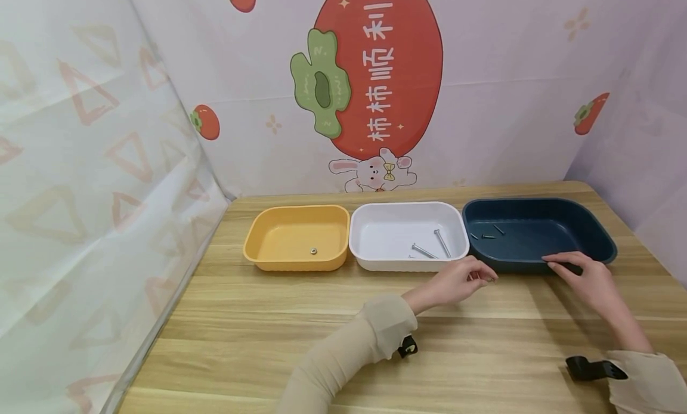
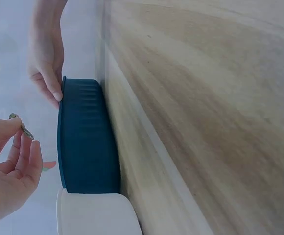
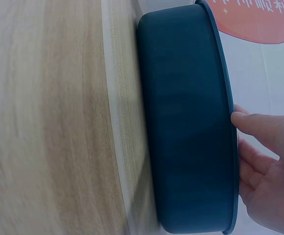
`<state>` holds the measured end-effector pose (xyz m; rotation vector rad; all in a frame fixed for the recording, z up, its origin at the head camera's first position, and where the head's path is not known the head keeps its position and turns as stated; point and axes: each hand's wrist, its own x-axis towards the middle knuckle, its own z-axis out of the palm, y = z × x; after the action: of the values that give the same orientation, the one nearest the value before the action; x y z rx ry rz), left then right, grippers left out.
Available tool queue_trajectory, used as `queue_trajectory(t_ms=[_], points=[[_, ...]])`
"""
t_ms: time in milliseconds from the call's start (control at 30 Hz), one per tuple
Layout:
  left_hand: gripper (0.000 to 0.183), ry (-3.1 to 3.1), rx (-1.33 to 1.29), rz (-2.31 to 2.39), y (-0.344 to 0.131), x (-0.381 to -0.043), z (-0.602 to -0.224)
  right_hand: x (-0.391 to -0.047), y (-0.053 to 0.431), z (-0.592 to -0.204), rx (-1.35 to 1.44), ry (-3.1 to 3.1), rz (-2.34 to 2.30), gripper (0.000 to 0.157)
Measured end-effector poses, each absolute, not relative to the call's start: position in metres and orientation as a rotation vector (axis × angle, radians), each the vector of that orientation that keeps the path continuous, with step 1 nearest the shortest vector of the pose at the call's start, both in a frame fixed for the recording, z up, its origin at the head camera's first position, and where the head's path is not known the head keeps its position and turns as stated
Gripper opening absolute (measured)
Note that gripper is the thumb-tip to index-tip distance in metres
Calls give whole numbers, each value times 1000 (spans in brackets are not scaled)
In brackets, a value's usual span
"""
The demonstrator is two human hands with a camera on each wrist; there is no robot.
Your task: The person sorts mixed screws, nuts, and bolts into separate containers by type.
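Observation:
My left hand (image 1: 456, 281) is held in front of the seam between the white and dark blue trays. Between its thumb and fingers it pinches a small threaded screw (image 2: 28, 133), clearest in the left wrist view. My right hand (image 1: 589, 284) holds the front rim of the dark blue tray (image 1: 515, 265), with the thumb outside and the fingers over the inner side. Several small screws (image 1: 488, 237) lie in the left part of that tray.
The white tray (image 1: 370, 262) in the middle contains long bolts (image 1: 442, 243). A nut (image 1: 313, 251) lies in the yellow tray (image 1: 292, 265) at left. All three trays stand side by side on the wooden table (image 1: 241, 342), before a printed cloth backdrop (image 1: 499, 133).

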<state>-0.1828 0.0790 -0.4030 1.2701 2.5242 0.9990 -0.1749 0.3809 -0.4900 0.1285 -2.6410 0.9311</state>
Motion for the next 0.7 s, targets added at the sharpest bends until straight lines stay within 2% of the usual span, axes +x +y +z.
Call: queue_trajectory(t_ms=[700], points=[[19, 2615, 1165, 1148, 99, -196, -399, -175, 380, -490, 123, -2638, 929, 26]])
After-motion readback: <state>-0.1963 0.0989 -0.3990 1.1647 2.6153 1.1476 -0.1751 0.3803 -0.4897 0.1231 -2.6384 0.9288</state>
